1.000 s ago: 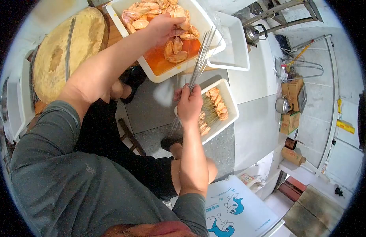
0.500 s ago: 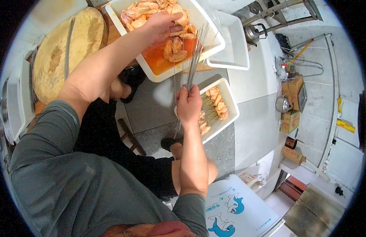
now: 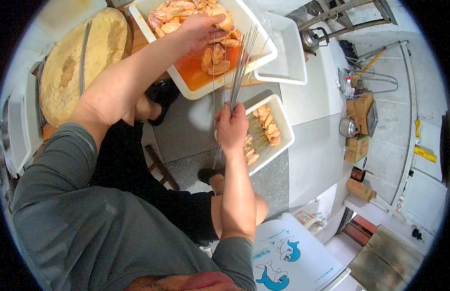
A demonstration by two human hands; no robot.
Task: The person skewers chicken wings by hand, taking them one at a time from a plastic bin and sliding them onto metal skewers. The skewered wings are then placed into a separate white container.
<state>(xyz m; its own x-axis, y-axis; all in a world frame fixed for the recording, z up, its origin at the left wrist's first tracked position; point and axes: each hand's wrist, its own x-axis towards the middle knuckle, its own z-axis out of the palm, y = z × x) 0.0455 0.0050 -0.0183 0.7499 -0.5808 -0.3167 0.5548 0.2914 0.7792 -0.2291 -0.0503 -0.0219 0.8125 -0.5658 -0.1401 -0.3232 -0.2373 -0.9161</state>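
The right hand (image 3: 232,127) clenches thin, likely stiff skewers (image 3: 239,72), best gripped mid-length; the left hand's (image 3: 200,34) fingers pinch meat (image 3: 227,23), probably soft and slippery.

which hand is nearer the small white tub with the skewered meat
Right. The right hand, gripping metal skewers, overlaps the left edge of the small white tub in the view; the left hand is farther off, over the large white tub.

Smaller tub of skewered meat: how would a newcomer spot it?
Find the big white tub holding loose meat in reddish liquid. Below and right, by the right hand, is a smaller white tub. Unlike its neighbours, it holds skewered meat in rows.
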